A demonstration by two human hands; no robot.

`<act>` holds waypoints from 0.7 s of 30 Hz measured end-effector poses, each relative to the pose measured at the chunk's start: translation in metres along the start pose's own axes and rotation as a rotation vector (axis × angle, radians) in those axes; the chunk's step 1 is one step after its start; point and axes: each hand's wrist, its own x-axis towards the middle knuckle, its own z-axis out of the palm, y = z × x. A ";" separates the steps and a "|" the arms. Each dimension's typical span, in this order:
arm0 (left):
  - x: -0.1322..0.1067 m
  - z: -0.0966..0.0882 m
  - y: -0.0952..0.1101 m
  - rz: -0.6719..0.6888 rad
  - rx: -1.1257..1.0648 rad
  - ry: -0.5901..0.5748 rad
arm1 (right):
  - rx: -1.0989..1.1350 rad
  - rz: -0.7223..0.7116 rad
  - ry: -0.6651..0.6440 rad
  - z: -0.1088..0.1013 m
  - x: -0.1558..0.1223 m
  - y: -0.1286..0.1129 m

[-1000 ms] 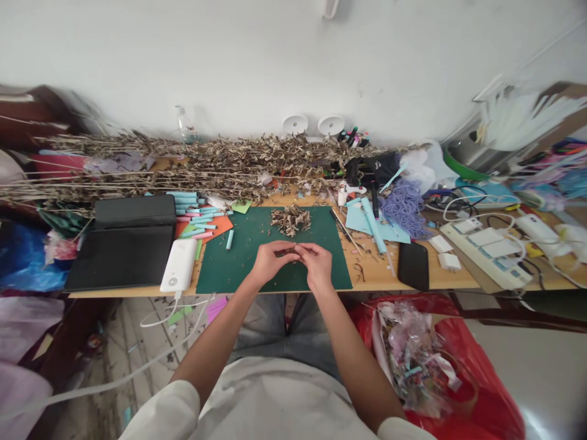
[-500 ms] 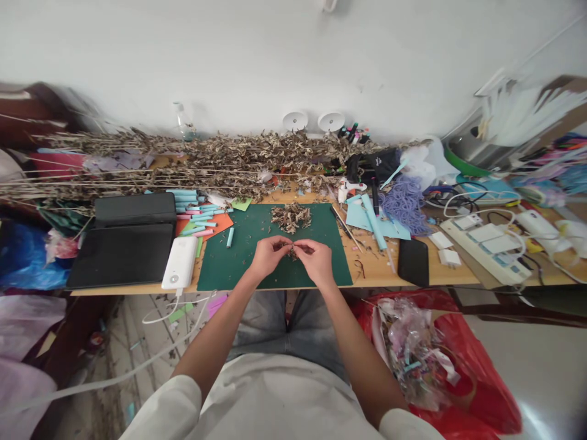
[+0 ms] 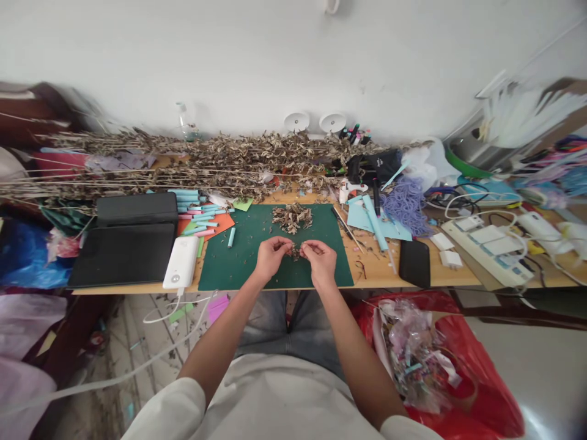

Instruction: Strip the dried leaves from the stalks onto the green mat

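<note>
Over the green cutting mat, my left hand pinches a bit of dried leaf between thumb and fingertips. Facing it, my right hand is pinched too, with a small piece of dried leaf at its fingertips. A narrow gap parts the two hands. Beneath the fingertips lie small leaf crumbs. Just beyond, a pile of dried leaves rests on the mat. One rolled blue paper tube stands apart at the mat's left side.
Bundles of dried stems run along the wall. Left are a black tablet case, a white power bank and several paper tubes. Right are purple yarn, a phone and a power strip. A red bag sits below.
My hands have drawn apart; their fingertips met half a second ago, and now a small gap shows between them. The leaf pile looks the same.
</note>
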 end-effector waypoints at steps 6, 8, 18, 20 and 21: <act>0.002 -0.003 -0.004 0.026 -0.001 0.017 | -0.450 -0.277 -0.073 -0.017 0.004 -0.006; 0.002 -0.002 -0.004 0.025 -0.001 -0.006 | -0.512 -0.306 -0.091 -0.017 0.004 -0.009; 0.001 0.000 0.000 0.062 0.025 -0.130 | -0.376 -0.291 -0.285 -0.011 0.001 -0.019; 0.001 -0.002 -0.001 0.072 0.026 -0.142 | -0.416 -0.323 -0.312 -0.012 0.000 -0.020; 0.001 -0.002 -0.001 0.074 0.024 -0.146 | -0.444 -0.349 -0.318 -0.012 0.000 -0.020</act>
